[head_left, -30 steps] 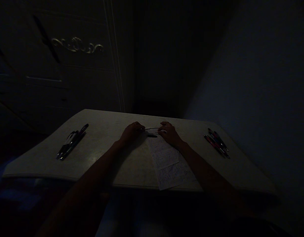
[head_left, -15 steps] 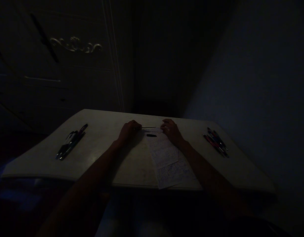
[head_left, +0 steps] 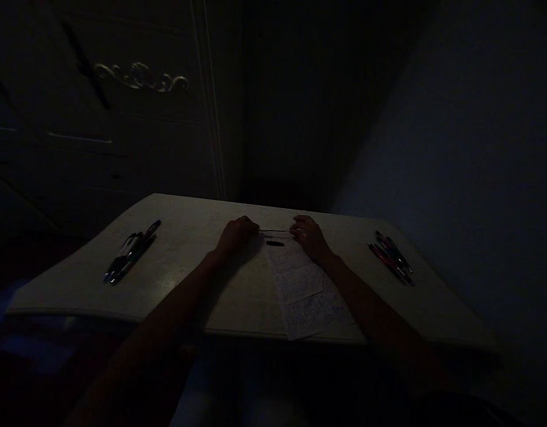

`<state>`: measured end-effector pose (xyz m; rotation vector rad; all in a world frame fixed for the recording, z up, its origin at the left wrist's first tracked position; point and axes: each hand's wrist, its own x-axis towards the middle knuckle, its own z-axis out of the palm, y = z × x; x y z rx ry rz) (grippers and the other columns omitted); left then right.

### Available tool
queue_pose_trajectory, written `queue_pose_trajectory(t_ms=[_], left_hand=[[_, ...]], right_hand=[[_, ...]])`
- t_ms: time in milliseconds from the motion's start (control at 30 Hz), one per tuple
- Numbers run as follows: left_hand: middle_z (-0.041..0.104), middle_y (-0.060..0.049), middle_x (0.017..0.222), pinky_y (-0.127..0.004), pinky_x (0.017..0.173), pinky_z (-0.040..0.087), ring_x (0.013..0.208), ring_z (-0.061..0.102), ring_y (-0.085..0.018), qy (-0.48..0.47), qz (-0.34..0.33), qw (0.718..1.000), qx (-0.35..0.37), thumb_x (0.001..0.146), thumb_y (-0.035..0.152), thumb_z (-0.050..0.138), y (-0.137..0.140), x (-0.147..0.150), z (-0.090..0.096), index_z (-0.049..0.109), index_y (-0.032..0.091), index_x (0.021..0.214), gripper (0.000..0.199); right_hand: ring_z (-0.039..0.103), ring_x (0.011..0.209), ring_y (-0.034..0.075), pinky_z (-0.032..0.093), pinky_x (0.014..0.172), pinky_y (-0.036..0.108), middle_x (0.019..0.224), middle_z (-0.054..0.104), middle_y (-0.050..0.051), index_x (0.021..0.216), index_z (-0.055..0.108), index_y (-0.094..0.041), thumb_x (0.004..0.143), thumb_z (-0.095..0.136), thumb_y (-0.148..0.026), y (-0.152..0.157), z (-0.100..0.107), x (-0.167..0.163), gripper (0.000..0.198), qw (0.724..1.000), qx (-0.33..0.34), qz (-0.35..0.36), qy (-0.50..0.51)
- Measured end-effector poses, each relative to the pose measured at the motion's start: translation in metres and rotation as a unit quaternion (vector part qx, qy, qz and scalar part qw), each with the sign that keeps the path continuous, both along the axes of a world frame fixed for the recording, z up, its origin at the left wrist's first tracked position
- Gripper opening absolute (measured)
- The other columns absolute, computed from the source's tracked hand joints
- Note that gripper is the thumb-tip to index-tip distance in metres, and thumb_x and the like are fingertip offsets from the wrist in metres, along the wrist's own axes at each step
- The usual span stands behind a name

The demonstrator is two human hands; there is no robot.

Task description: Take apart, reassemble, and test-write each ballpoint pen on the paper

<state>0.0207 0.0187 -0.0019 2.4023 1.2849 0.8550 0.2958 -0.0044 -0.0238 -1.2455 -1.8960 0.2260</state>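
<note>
Above the top of the written-on paper (head_left: 300, 281), a thin, pale rod like a pen refill (head_left: 273, 230) spans the gap between my hands. My left hand (head_left: 238, 232) is closed, with its fingertips pinching the rod's left end. At the other end, my right hand (head_left: 307, 236) has bent fingers at the rod's tip, thumb and fingers close together. A short black piece (head_left: 275, 243), perhaps a pen cap or barrel part, lies on the paper's upper edge, just below the rod. Dim light hides the fine detail of the fingertips.
Several pens (head_left: 131, 252) lie in a bunch on the left of the pale table (head_left: 179, 261). Another bunch of pens (head_left: 391, 258), some red, rests on the right. A carved cabinet (head_left: 144, 136) stands behind on the left, a wall (head_left: 469, 148) on the right.
The view has shifted slightly, so the scene sits a little further right. Both hands stay at the rod, with little visible movement.
</note>
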Motion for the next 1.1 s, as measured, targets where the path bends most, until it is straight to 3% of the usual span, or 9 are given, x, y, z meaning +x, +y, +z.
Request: queue_pose_trajectory(t_ms=[633,1100], left_hand=[[0.072,-0.01,0.1,-0.035,0.084,0.053,0.086,0.068,-0.022,-0.019,-0.028,0.999,-0.016,0.086,0.024,0.059,-0.002,0.005,-0.002,0.081,0.022,0.1,0.026],[0.072,-0.011,0.103,-0.037,0.087,0.053,0.09,0.068,-0.024,-0.027,-0.019,0.999,-0.02,0.087,0.027,0.058,-0.001,0.003,-0.004,0.08,0.022,0.099,0.026]], right_hand=[[0.057,0.124,0.03,0.043,0.104,0.051,0.128,0.064,0.013,0.091,0.071,-0.022,0.092,0.061,-0.019,-0.01,0.006,-0.02,0.01,0.993,0.046,0.01,-0.108],[0.058,0.123,0.03,0.041,0.105,0.05,0.127,0.064,0.013,0.101,0.07,-0.023,0.094,0.061,-0.024,-0.009,0.011,-0.018,0.011,0.996,0.054,0.0,-0.077]])
